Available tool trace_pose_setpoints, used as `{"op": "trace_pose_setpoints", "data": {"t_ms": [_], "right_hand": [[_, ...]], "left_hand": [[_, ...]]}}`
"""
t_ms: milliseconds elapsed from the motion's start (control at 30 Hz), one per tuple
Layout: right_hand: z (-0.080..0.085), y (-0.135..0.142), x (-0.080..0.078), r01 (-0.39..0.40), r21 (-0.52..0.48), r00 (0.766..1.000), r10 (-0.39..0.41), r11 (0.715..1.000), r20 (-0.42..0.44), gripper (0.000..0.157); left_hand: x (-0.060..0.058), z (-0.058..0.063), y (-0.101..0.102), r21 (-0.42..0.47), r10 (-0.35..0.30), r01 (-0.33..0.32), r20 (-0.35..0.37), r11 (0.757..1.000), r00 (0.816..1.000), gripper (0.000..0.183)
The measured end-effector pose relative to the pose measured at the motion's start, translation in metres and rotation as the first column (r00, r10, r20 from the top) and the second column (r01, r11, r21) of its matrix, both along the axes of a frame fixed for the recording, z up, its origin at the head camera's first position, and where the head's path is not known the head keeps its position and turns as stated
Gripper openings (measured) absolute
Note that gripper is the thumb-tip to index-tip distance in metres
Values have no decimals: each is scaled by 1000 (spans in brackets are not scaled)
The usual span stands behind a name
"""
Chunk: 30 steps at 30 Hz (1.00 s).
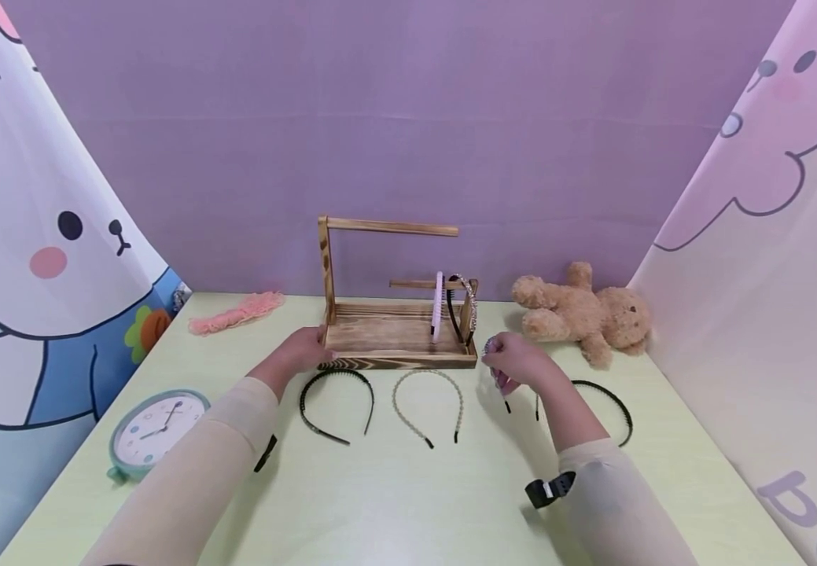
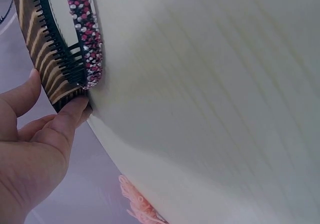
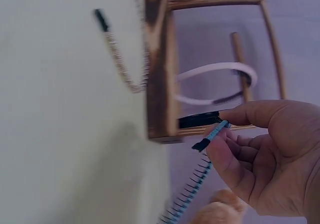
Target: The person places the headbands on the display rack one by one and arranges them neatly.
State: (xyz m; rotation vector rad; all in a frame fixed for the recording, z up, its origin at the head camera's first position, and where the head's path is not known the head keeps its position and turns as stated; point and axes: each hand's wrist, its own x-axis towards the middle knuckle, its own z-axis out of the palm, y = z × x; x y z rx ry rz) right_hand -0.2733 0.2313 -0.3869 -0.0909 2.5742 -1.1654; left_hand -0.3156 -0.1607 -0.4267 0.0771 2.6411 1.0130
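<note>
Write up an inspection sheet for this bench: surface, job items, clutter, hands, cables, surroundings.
Surface: pale green tabletop, wood-grain look.
Job items: wooden rack; lilac headband and glittery headband on its lower bar. Bead-covered headband and pearly headband lie in front; dark headband partly hidden by the right arm.
Clutter: mint-rimmed clock, peach yarn bundle, teddy bear lying down.
Left hand: grips the rack's left end.
Right hand: pinches a toothed headband.
Cables: nothing seen.
Surroundings: purple backdrop, cartoon-printed side panels.
</note>
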Motion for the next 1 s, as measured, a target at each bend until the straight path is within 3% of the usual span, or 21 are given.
{"op": "trace_pose_setpoints", "data": {"t_ms": [333, 700, 1000], "right_hand": [[40, 2, 20, -25, -45, 991, 19, 999, -131, 21], [83, -13, 53, -40, -28, 962, 31, 999, -273, 21], [100, -27, 70, -122, -124, 934, 72, 985, -349, 18]], "left_hand": [[1, 1, 0, -23, -15, 14, -13, 1000, 1000, 72], [1, 0, 0, -14, -13, 13, -12, 1000, 1000, 72], [2, 0, 1, -4, -17, 17, -19, 1000, 1000, 71]]}}
